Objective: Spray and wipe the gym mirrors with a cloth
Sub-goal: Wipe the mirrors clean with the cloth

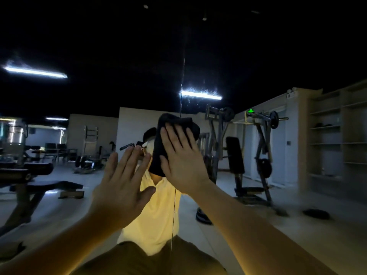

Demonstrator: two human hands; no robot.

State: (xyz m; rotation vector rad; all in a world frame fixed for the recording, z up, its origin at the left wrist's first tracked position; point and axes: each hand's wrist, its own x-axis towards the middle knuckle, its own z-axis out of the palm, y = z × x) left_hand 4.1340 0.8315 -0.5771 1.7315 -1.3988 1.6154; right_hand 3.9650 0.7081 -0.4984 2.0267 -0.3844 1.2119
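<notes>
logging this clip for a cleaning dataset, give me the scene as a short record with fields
surface: mirror, two panels meeting at a vertical seam
right hand: fingers straight, pressing the black cloth flat on the glass
cloth position: bunched, lying across the seam
left hand: fingers straight and spread, holding nothing; contact with the glass cannot be told
spray bottle: not in view
reflected: weight machine, shelves, ceiling light

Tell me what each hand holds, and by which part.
The right hand presses the black cloth against the mirror, straight fingers flat over its middle, not gripping. The left hand, open, holds nothing.
</notes>
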